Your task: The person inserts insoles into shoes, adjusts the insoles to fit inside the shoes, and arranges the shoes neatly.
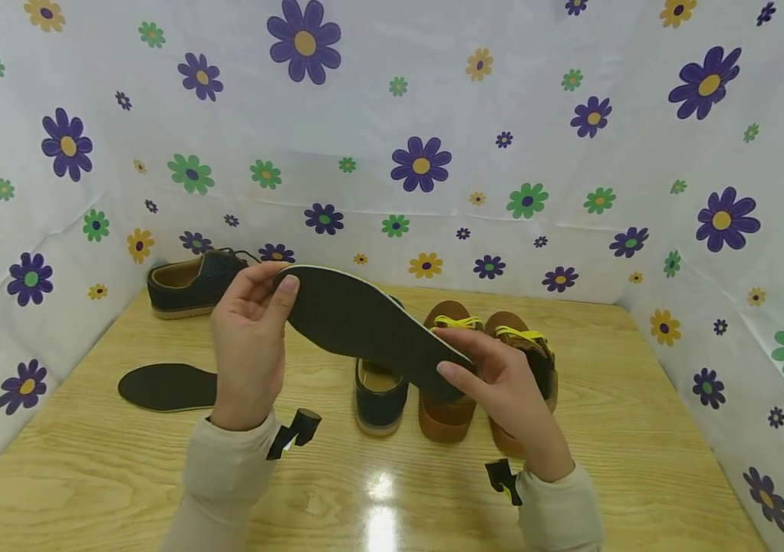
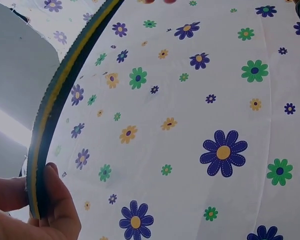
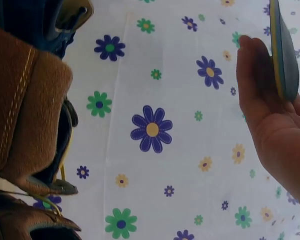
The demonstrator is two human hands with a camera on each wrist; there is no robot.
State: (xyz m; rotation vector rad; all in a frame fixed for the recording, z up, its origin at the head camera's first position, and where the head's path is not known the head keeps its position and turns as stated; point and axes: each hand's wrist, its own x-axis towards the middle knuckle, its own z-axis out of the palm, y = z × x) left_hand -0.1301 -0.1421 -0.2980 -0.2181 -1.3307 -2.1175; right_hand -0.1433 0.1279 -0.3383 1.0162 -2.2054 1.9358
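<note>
A black insole (image 1: 357, 318) is held up above the table, slanting down to the right in the head view. My left hand (image 1: 254, 345) pinches its left end, thumb on the dark face. At the other end, my right hand (image 1: 502, 383) grips the insole between thumb and fingers. The left wrist view shows the insole (image 2: 55, 100) edge-on and bowed, with a yellow layer in it. In the right wrist view, its end lies between the thumb and fingers of my right hand (image 3: 275, 120). Behind it, a dark blue shoe (image 1: 380, 402) stands partly hidden.
A second black insole (image 1: 167, 387) lies on the wooden table (image 1: 323, 498) at left. Another dark blue shoe (image 1: 188, 284) stands at the back left. Two brown shoes with yellow laces, one a brown shoe (image 1: 443, 422) beside the blue one, stand right of centre. Flowered cloth (image 1: 378, 107) surrounds the table.
</note>
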